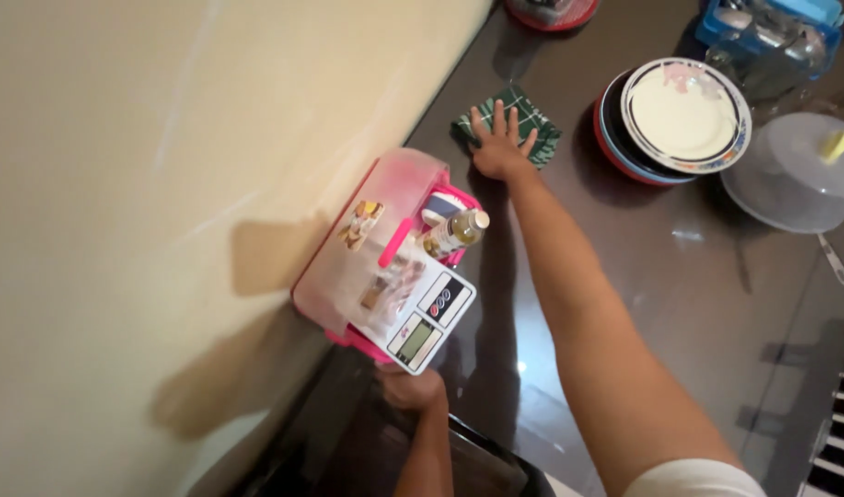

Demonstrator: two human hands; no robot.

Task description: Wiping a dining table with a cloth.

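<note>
Green checked cloth [508,125] lies on the dark countertop [680,276] by the wall, right hand [500,145] flat on it, fingers spread. Left hand [411,387] grips the near end of a pink lidded box [371,262] carrying a white kitchen scale [431,320].

1. A plain cream wall [164,184] fills the left side, with soft shadows cast low on it.
2. A dark brown glossy countertop [624,276] runs along it (small light spots reflect off its surface).
3. A black-and-white striped edge shows at lower right, too cropped to identify.
</note>
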